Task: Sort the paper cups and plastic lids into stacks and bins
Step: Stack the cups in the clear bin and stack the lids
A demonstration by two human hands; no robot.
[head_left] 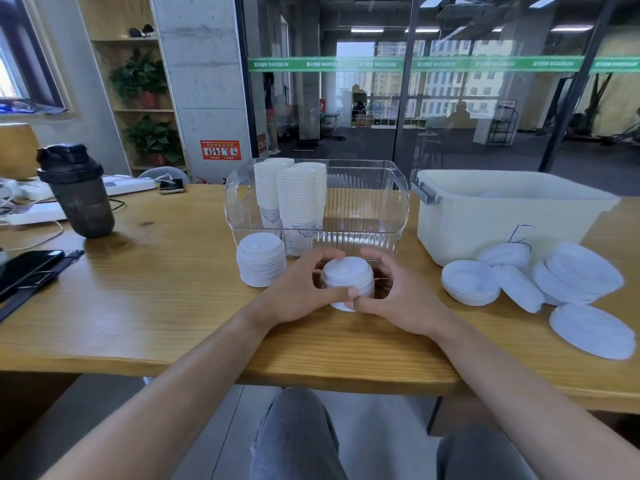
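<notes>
A dark shaker bottle (78,192) is stood at the far left of the wooden table (166,299). A finished lid stack (260,259) is set before the clear bin (363,202) of paper cups (294,195). A second lid stack (348,280) is gripped between left hand (299,294) and right hand (398,296), fingers curled round it. Loose lids (571,282) are scattered before the white bin (502,209).

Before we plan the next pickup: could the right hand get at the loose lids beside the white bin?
Probably yes: the loose lids lie uncovered on the table right of the right hand, though it currently grips the lid stack.
</notes>
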